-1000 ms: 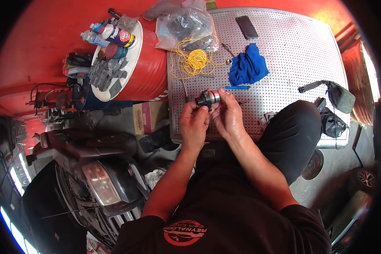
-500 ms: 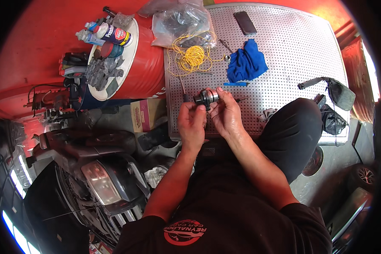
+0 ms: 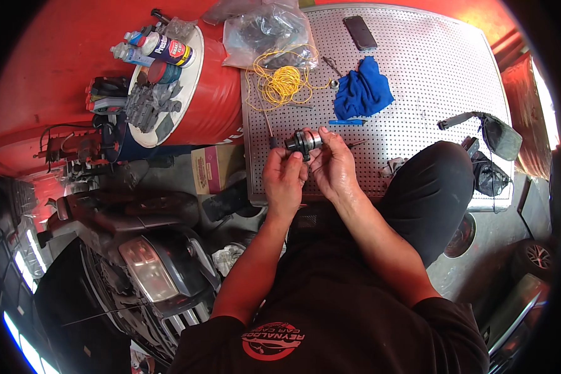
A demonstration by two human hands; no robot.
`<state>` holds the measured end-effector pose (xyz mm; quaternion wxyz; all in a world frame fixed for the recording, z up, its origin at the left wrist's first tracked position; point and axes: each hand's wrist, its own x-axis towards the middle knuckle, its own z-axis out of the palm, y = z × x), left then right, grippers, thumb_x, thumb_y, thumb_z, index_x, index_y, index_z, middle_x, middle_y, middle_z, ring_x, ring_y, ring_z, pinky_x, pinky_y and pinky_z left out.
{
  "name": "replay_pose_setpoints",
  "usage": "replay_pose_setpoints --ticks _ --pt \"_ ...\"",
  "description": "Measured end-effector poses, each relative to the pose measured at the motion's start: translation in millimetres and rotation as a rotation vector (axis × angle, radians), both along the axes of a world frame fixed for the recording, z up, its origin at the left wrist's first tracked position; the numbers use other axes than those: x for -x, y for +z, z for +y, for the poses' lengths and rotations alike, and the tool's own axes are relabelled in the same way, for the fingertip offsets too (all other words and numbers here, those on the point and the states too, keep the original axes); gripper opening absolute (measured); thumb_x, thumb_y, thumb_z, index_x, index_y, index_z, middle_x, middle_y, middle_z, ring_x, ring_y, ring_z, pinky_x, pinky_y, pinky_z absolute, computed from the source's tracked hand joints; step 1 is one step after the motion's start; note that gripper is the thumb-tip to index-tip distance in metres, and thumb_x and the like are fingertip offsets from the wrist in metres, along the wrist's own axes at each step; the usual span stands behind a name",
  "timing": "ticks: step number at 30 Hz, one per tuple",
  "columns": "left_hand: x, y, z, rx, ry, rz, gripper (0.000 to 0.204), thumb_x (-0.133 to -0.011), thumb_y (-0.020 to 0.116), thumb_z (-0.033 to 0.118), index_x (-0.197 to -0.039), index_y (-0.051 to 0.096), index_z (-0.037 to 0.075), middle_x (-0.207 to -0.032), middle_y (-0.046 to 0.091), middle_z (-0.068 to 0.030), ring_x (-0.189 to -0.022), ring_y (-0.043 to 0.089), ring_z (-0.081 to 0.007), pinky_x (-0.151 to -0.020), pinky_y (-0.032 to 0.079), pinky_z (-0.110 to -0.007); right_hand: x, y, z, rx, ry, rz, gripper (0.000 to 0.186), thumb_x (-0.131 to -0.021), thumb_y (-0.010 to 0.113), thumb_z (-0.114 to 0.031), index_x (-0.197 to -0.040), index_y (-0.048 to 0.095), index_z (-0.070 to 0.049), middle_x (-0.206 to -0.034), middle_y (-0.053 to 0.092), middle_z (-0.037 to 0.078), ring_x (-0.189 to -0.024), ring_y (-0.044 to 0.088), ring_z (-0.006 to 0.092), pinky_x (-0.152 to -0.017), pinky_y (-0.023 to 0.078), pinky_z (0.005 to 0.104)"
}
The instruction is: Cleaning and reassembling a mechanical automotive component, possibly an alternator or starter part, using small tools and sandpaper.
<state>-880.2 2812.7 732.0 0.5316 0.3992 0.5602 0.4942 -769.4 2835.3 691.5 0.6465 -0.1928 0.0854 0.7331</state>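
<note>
Between my two hands, above the near edge of the perforated metal table [image 3: 417, 75], is a small cylindrical black-and-silver metal part [image 3: 304, 143]. My left hand [image 3: 284, 177] grips its black end, thumb laid along the near side. My right hand [image 3: 333, 163] is closed on the silver end, with the thumb and fingertips around it. Palms and fingers hide its underside. Just beyond my left hand lies a screwdriver [image 3: 272, 140] with a dark handle. A blue pen-like tool [image 3: 347, 122] and a crumpled blue cloth [image 3: 363, 89] lie past my right hand.
Coiled yellow cord [image 3: 282, 86] and a clear plastic bag [image 3: 268, 34] occupy the table's far left; a phone [image 3: 359, 32] lies farther back. A red drum [image 3: 215, 93] carries bottles and parts. My raised knee [image 3: 430, 193] crosses the near right edge. Left stands a vehicle front [image 3: 148, 265].
The part has turned very slightly in my fingers. Both hands keep nearly the same place and grip, and the table things have not moved.
</note>
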Motion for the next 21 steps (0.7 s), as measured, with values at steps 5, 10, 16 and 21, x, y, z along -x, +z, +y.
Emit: replay_pose_setpoints --ticks 5,10,16,21 --pt "2.7 2.3 -2.0 0.048 -0.011 -0.080 0.017 -0.108 0.057 0.016 -0.094 0.056 0.007 -0.074 0.061 0.0000 -0.059 0.051 -0.0047 -0.051 0.040 -0.021 0.1 8.8 -0.2 0.040 -0.020 -0.009 0.014 -0.106 0.065 -0.017 -0.103 0.053 -0.009 -0.107 0.073 0.017 -0.097 0.073 0.0250 -0.087 0.061 0.0401" --pt "1.1 4.1 0.2 0.051 0.012 -0.078 0.014 -0.107 0.057 0.017 -0.096 0.058 0.007 -0.072 0.060 -0.0001 -0.057 0.052 -0.0055 -0.049 0.039 -0.023 -2.7 6.7 -1.3 0.016 -0.007 0.031 0.014 -0.106 0.064 -0.018 -0.104 0.054 -0.008 -0.107 0.073 0.016 -0.096 0.073 0.0261 -0.087 0.061 0.0404" --pt "5.3 8.5 4.3 0.170 0.057 -0.364 0.018 -0.103 0.054 0.020 -0.107 0.063 0.004 -0.074 0.061 -0.0038 -0.057 0.055 -0.0097 -0.047 0.040 -0.025 -4.9 6.8 -0.9 0.010 -0.015 0.043 0.013 -0.106 0.063 -0.017 -0.102 0.059 -0.006 -0.105 0.074 0.016 -0.097 0.074 0.0272 -0.087 0.063 0.0428" --pt "12.6 1.4 3.7 0.195 -0.014 -0.484 0.024 -0.103 0.050 0.022 -0.113 0.061 0.003 -0.072 0.058 -0.0068 -0.056 0.053 -0.0147 -0.047 0.041 -0.028 -4.9 1.6 -2.0 0.009 0.049 0.063 0.015 -0.106 0.063 -0.019 -0.105 0.060 -0.005 -0.105 0.073 0.016 -0.102 0.075 0.0300 -0.090 0.063 0.0444"
